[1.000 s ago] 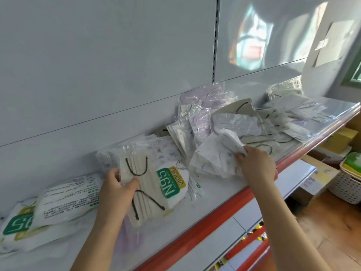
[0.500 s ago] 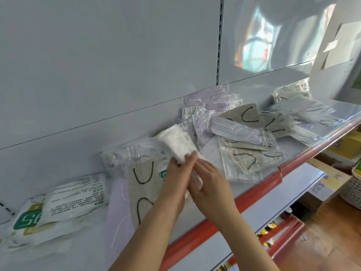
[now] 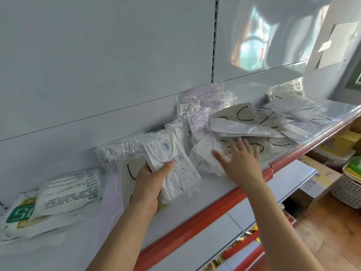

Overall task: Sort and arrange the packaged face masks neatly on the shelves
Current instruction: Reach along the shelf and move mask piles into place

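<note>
Since the earlier frame, the hands have been parted: a clear-wrapped stack of white printed face masks (image 3: pixel 172 169) is gripped by the left hand (image 3: pixel 150 184) above the grey shelf (image 3: pixel 211 192) near its red front edge, while the right hand (image 3: pixel 242 161), fingers spread and empty, is reached toward the loose heap of packets (image 3: pixel 244 130), possibly touching it. Slippery wrappers could be pushed off the edge.

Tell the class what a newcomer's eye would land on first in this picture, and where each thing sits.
First, the left hand at centre, gripping a stack of white printed masks. Beside it the right hand spreads open over a messy pile of packets on the red-edged shelf.
</note>
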Motion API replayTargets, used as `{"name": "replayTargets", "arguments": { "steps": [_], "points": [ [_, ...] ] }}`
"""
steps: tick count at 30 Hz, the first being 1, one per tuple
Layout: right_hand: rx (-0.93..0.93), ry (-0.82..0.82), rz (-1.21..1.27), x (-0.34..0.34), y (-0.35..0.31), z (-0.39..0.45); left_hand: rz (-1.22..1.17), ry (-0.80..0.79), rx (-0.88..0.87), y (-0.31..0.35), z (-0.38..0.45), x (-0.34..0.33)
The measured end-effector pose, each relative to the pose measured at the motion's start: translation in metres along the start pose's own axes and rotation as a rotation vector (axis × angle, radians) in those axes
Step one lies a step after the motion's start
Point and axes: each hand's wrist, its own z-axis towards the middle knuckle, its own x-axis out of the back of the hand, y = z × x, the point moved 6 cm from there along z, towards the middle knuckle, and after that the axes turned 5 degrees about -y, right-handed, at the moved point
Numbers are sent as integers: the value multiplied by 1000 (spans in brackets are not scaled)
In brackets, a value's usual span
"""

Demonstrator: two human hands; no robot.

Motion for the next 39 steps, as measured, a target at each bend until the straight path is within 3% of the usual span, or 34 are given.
{"name": "replayTargets", "arguments": {
  "steps": [3,6,8,13,15,17,20,23,25,27,32,35,37,39],
  "points": [
    [128,58,60,-16,-25,-20,12,-9,-9,2,-2,1],
    [64,266,305,-9,-22,-35,46,-20,-24,6,-6,6],
    [84,367,328,-2,-25,-41,104,-11,-59,11,-7,11],
    [288,590,539,16,-58,-75,110,-53,-19,17,-14,9],
    [492,588,512,13,-83,-93,48,-130,33,19,-18,4],
    [672,563,454,1,-101,-105,-33,-174,75,22,-23,3],
    [737,486,411,-14,-111,-111,-192,-210,152,24,-30,11],
    [798,305,349,-22,-120,-116,-80,-186,67,27,-34,31],
    [791,105,468,-22,-122,-118,-14,-156,-2,31,-36,47],
    [676,1,690,-18,-120,-113,-21,-160,-19,32,-39,59],
    [192,-133,1143,-24,-113,-92,-32,-130,-65,36,-46,85],
    [100,-116,1480,-21,-115,-93,-81,-92,-67,39,-51,105],
    [75,-235,1695,-24,-133,-97,-106,-63,-57,41,-55,117],
    [106,-383,1725,-28,-161,-104,-102,-30,-38,41,-61,130]
  ]
}}
